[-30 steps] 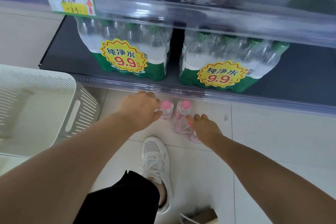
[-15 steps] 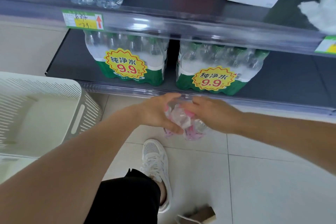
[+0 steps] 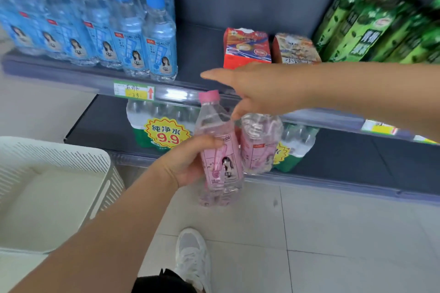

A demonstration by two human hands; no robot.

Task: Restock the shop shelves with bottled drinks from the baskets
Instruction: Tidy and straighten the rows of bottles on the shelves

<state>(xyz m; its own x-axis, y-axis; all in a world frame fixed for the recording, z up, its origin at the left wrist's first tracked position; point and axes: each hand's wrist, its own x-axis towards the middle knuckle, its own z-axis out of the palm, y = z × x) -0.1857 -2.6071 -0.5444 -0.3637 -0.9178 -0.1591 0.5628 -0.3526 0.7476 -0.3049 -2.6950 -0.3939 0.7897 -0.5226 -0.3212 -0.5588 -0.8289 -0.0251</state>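
Head cam: left hand wrapped around a pink bottle, maybe more under it. Right hand holds a second pink bottle at its top, index finger out. Looks mid-carry; next is standing them in the upper shelf gap at 12 o'clock, beside the blue bottles.

The left hand grips an upright pink-capped bottle before the lower shelf's front edge. The right hand, fingers spread, holds a second pink bottle just beside it. A white basket sits at left.
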